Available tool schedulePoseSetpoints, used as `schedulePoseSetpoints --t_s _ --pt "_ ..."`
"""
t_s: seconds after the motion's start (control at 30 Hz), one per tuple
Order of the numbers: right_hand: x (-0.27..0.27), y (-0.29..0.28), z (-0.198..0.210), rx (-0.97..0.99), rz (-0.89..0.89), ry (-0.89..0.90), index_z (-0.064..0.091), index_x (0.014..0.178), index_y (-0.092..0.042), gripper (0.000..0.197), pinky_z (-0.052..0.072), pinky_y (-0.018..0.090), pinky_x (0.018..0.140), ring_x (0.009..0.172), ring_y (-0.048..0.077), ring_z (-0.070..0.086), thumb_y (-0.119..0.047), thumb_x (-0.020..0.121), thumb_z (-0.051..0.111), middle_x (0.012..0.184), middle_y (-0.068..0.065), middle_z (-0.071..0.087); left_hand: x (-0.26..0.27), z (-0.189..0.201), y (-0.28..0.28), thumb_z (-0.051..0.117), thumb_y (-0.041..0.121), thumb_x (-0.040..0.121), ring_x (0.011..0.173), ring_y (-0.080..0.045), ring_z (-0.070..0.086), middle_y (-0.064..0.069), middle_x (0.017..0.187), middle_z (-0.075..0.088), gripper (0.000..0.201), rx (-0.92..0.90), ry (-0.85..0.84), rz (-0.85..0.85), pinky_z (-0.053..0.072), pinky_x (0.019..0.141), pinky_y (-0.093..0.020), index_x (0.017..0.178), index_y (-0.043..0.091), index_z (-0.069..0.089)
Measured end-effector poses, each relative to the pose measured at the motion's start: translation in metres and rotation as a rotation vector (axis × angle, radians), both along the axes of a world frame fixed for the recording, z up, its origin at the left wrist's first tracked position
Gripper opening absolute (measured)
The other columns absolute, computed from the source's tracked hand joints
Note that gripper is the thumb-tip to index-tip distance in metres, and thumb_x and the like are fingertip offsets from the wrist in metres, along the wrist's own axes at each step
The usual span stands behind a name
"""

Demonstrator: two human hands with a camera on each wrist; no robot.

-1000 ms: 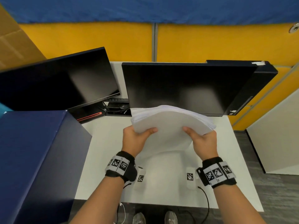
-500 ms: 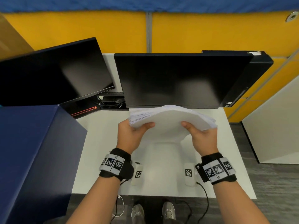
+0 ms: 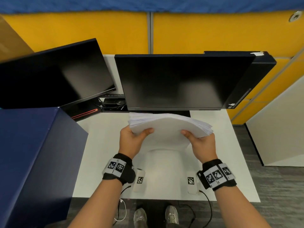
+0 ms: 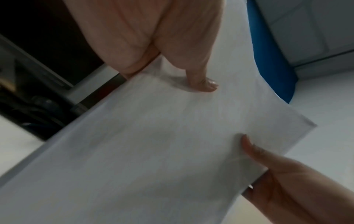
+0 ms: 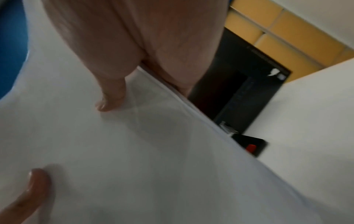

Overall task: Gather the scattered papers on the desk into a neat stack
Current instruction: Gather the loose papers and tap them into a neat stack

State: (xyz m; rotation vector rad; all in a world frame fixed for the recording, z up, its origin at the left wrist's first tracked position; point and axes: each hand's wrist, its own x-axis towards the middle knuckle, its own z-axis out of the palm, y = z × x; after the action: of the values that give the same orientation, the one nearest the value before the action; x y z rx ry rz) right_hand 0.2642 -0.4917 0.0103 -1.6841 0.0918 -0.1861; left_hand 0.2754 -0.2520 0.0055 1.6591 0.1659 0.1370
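While the head view shows the thick bowed stack of white paper sheets unchanged above the white desk, left hand and right hand clamp its near edge. Both wrist views confirm thumbs pressing on top; squaring remains.

Left wrist view, blurred. Left hand has a grip on the white paper stack, thumb flat on top. Right hand holds the opposite edge, thumb on top. White desk beyond; dark equipment at left.
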Motion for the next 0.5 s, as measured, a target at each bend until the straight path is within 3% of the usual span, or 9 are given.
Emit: schedulePoseSetpoints --t_s 0.07,0.13,0.27,0.33,0.4,0.43,0.5 --pt "0.0 -0.001 -0.01 -0.058 0.011 0.076 0.065 0.095 -0.037 0.028 0.052 0.016 0.078 0.092 -0.001 0.069 -0.021 0.078 0.08 0.09 -0.019 0.074 -0.004 -0.009 -0.004 0.088 0.014 0.073 0.095 -0.011 0.075 0.013 0.093 0.077 0.031 0.025 0.053 0.023 0.06 0.083 -0.026 0.101 0.021 0.075" --pt "-0.002 0.0 -0.015 -0.129 -0.002 0.153 0.063 0.098 -0.037 0.027 0.052 0.02 0.078 0.099 0.011 0.068 -0.035 0.076 0.08 0.098 -0.014 0.071 -0.007 -0.014 -0.008 0.09 0.024 0.071 0.101 -0.015 0.073 0.008 0.103 0.075 0.046 0.033 0.105 0.07 0.06 0.087 -0.03 0.112 0.017 0.07" --pt "-0.004 0.006 0.007 0.031 -0.04 0.031 0.061 0.114 -0.026 0.047 0.054 0.017 0.076 0.094 0.002 0.066 -0.029 0.073 0.083 0.105 -0.01 0.067 -0.008 0.012 -0.017 0.087 0.026 0.073 0.099 0.0 0.067 0.009 0.111 0.067 0.069 -0.028 -0.036 0.089 0.055 0.081 -0.015 0.133 0.021 0.052" --pt "-0.003 0.015 0.023 0.105 -0.084 0.005 0.062 0.108 -0.031 0.041 0.056 0.023 0.078 0.094 0.007 0.065 -0.043 0.073 0.078 0.103 -0.009 0.066 -0.005 0.028 -0.025 0.076 0.025 0.085 0.097 0.009 0.063 0.015 0.102 0.069 0.053 -0.053 -0.095 0.146 0.048 0.083 -0.006 0.132 0.016 0.052" --pt "0.004 0.024 0.033 0.156 -0.192 0.018 0.066 0.094 -0.032 0.022 0.055 0.033 0.085 0.094 0.011 0.064 -0.047 0.078 0.07 0.096 -0.01 0.067 0.0 0.038 -0.031 0.073 0.025 0.09 0.091 0.017 0.06 0.018 0.092 0.07 0.035 -0.05 -0.119 0.241 0.042 0.081 0.002 0.12 0.014 0.061" --pt "0.007 0.027 0.037 0.15 -0.245 0.026 0.066 0.088 -0.03 0.014 0.054 0.035 0.087 0.091 0.008 0.063 -0.042 0.082 0.069 0.092 -0.011 0.068 0.002 0.04 -0.032 0.073 0.025 0.09 0.089 0.019 0.059 0.015 0.093 0.07 0.028 -0.046 -0.114 0.268 0.043 0.078 0.001 0.115 0.014 0.064" --pt "0.013 0.03 0.039 0.107 -0.301 0.023 0.066 0.083 -0.025 0.007 0.053 0.035 0.09 0.084 0.001 0.061 -0.03 0.086 0.069 0.087 -0.011 0.067 0.006 0.039 -0.032 0.072 0.023 0.09 0.088 0.018 0.06 0.009 0.098 0.07 0.021 -0.047 -0.096 0.285 0.049 0.086 -0.01 0.109 0.017 0.067"
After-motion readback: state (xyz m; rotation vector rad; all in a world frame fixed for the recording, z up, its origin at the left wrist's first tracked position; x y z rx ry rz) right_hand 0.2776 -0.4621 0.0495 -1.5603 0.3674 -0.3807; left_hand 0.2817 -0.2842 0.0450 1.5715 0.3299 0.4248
